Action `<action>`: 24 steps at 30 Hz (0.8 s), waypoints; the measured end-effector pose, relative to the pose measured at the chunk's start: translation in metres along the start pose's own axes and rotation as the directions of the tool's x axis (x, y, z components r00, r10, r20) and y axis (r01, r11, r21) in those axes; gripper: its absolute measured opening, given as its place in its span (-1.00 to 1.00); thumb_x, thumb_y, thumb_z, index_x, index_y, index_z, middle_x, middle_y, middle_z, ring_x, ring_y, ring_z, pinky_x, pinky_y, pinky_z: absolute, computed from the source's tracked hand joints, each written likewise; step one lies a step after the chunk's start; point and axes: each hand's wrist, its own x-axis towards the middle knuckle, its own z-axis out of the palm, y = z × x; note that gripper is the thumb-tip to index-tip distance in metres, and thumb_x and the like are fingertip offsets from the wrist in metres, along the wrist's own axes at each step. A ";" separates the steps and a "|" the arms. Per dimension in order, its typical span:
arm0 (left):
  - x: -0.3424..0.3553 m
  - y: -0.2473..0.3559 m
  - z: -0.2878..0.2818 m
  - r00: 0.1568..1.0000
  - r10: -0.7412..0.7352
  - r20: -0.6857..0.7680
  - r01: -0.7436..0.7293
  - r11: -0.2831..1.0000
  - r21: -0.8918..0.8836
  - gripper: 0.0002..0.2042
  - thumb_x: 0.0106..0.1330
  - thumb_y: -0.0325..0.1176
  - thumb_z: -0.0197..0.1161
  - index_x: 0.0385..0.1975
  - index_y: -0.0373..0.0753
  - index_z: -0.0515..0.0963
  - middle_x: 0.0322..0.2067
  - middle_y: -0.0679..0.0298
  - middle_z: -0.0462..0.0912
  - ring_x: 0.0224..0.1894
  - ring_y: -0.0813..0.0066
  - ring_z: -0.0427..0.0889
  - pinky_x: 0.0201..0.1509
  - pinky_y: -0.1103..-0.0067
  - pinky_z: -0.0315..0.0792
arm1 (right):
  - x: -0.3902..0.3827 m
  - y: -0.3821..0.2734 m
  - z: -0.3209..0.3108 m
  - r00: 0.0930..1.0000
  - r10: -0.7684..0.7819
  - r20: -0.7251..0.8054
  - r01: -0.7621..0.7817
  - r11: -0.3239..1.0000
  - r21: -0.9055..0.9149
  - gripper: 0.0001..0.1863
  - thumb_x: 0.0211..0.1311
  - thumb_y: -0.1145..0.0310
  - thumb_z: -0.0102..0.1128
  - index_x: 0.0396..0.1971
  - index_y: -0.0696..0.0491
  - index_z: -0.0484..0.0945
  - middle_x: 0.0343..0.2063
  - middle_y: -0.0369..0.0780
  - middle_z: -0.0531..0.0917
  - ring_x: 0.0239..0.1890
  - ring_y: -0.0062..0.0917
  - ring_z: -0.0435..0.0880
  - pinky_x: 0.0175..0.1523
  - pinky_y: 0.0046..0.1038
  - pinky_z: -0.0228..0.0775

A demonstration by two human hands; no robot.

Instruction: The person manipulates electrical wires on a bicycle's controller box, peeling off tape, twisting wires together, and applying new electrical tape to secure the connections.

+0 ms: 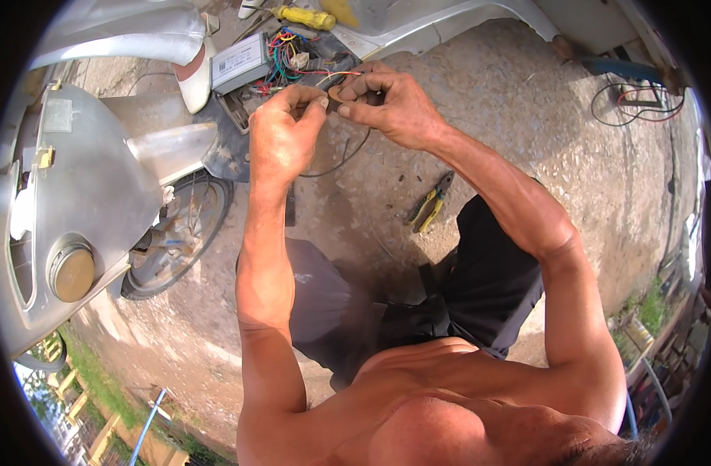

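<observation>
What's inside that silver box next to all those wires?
Only the outside of the silver box shows, with coloured wires bunched beside it. Its inside is covered from view, so what it holds can't be seen.

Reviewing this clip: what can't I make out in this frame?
- Small brown item by the right hand: head view; too small and partly covered by fingers to identify.
- Left hand: head view; curled fingers hide what its fingertips may pinch.
- Wires: head view; tangled and overlapping, too fine to trace.
- Wheel: head view; partly hidden by the grey body panel.
</observation>
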 end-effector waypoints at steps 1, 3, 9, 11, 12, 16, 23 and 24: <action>0.000 0.003 0.001 1.000 0.001 0.004 0.000 1.000 -0.001 -0.85 0.24 -0.45 0.35 -0.25 -0.35 0.71 -0.38 0.11 0.79 -0.33 0.49 0.79 -0.20 0.52 0.60 | -0.001 0.001 -0.001 1.000 0.002 -0.004 -0.002 1.000 -0.001 -0.71 0.12 0.33 0.55 -0.26 0.20 0.73 -0.10 -0.18 0.57 -0.13 -0.52 0.66 -0.02 -0.46 0.59; -0.003 0.012 0.001 1.000 0.006 0.016 -0.008 0.997 0.074 -0.84 0.24 -0.44 0.35 -0.24 -0.35 0.72 -0.40 0.10 0.79 -0.33 0.46 0.79 -0.18 0.52 0.60 | -0.002 0.002 -0.002 0.998 0.047 0.038 -0.047 0.999 -0.013 -0.73 0.16 0.32 0.52 -0.21 0.15 0.75 0.00 -0.20 0.58 -0.08 -0.56 0.57 0.00 -0.46 0.48; -0.007 0.015 0.006 0.999 0.046 -0.006 -0.043 0.970 0.238 -0.84 0.23 -0.44 0.36 -0.26 -0.37 0.71 -0.41 0.09 0.79 -0.34 0.44 0.79 -0.18 0.52 0.61 | -0.004 0.002 0.004 0.999 -0.031 -0.019 0.029 0.997 -0.070 -0.73 0.05 0.39 0.52 -0.27 0.19 0.73 -0.11 -0.19 0.58 -0.11 -0.46 0.68 0.04 -0.43 0.60; -0.006 0.011 0.006 0.999 0.035 -0.014 -0.031 0.973 0.227 -0.85 0.24 -0.44 0.35 -0.27 -0.37 0.71 -0.41 0.11 0.79 -0.35 0.47 0.78 -0.18 0.53 0.60 | -0.005 -0.001 0.003 1.000 -0.025 -0.005 0.024 0.993 -0.119 -0.74 0.05 0.40 0.52 -0.27 0.20 0.73 -0.10 -0.18 0.58 -0.11 -0.47 0.68 0.04 -0.43 0.60; -0.005 0.009 0.006 1.000 0.023 -0.019 -0.019 0.976 0.216 -0.86 0.24 -0.45 0.35 -0.27 -0.37 0.71 -0.41 0.12 0.79 -0.35 0.50 0.78 -0.19 0.54 0.60 | -0.005 -0.002 0.002 1.000 -0.018 0.008 0.019 0.986 -0.167 -0.74 0.06 0.41 0.53 -0.28 0.21 0.73 -0.10 -0.18 0.58 -0.11 -0.47 0.68 0.04 -0.44 0.60; -0.003 0.002 0.002 1.000 0.003 -0.005 -0.003 0.999 0.053 -0.86 0.26 -0.46 0.34 -0.26 -0.37 0.71 -0.41 0.15 0.79 -0.35 0.56 0.74 -0.20 0.56 0.58 | -0.005 -0.007 0.001 0.998 0.066 0.017 -0.067 0.998 0.016 -0.74 0.08 0.39 0.55 -0.29 0.21 0.72 -0.10 -0.17 0.57 -0.13 -0.49 0.68 0.02 -0.45 0.60; -0.005 0.006 -0.005 0.999 -0.007 0.044 0.004 0.997 0.071 -0.82 0.26 -0.44 0.34 -0.22 -0.41 0.71 -0.39 0.12 0.79 -0.34 0.55 0.73 -0.20 0.55 0.57 | -0.005 0.001 0.002 0.999 -0.034 0.002 0.034 0.998 -0.044 -0.72 0.10 0.32 0.57 -0.29 0.18 0.74 -0.15 -0.19 0.60 -0.17 -0.50 0.66 -0.04 -0.45 0.59; -0.005 0.005 -0.006 0.998 0.003 0.062 -0.008 0.996 0.084 -0.81 0.26 -0.43 0.35 -0.22 -0.42 0.71 -0.39 0.11 0.79 -0.33 0.53 0.74 -0.19 0.54 0.58 | -0.005 0.003 0.002 0.997 -0.083 0.003 0.083 0.993 -0.085 -0.72 0.09 0.32 0.57 -0.29 0.17 0.74 -0.16 -0.19 0.61 -0.16 -0.49 0.66 -0.04 -0.43 0.58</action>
